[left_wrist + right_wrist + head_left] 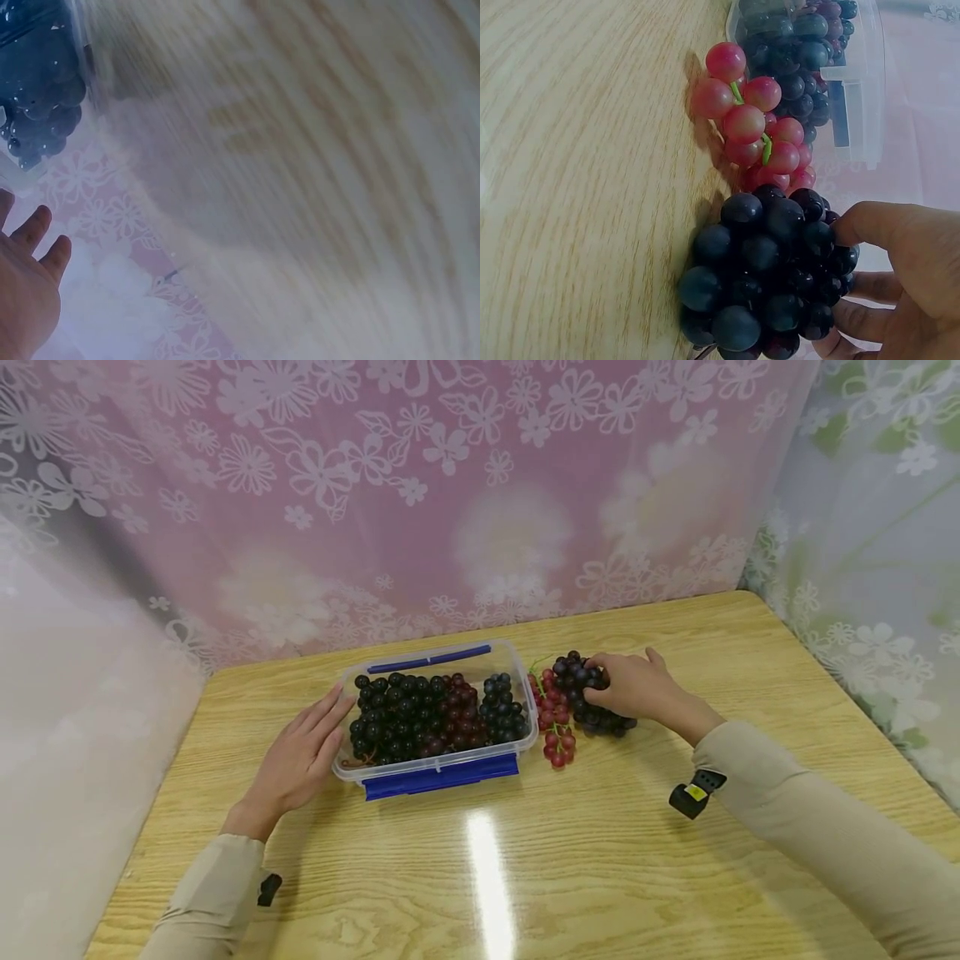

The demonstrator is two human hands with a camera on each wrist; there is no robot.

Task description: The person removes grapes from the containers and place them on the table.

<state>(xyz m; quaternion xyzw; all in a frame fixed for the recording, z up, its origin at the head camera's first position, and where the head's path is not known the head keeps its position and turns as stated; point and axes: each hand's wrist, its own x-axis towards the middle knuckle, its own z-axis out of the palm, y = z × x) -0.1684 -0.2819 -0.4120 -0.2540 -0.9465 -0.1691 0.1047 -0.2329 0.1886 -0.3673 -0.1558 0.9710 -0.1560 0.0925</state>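
Note:
A clear plastic box [528, 693] with blue clips holds bunches of black grapes [401, 710], dark red grapes [459, 714] and blue-black grapes [501, 706]. My left hand [300, 760] rests against the box's left end, fingers straight. Just right of the box, a bunch of pink-red grapes [553, 710] with green stems lies on the table. Beside that bunch, my right hand [637, 689] pinches a bunch of dark grapes [765, 262] between thumb and fingers. In the right wrist view the dark bunch sits at table level, touching or nearly touching the pink-red one.
The wooden table [585, 860] carries a bright light reflection in front of the box. Behind it hangs a pink flowered curtain [480, 527], and a pale flowered curtain [885, 568] borders the right side.

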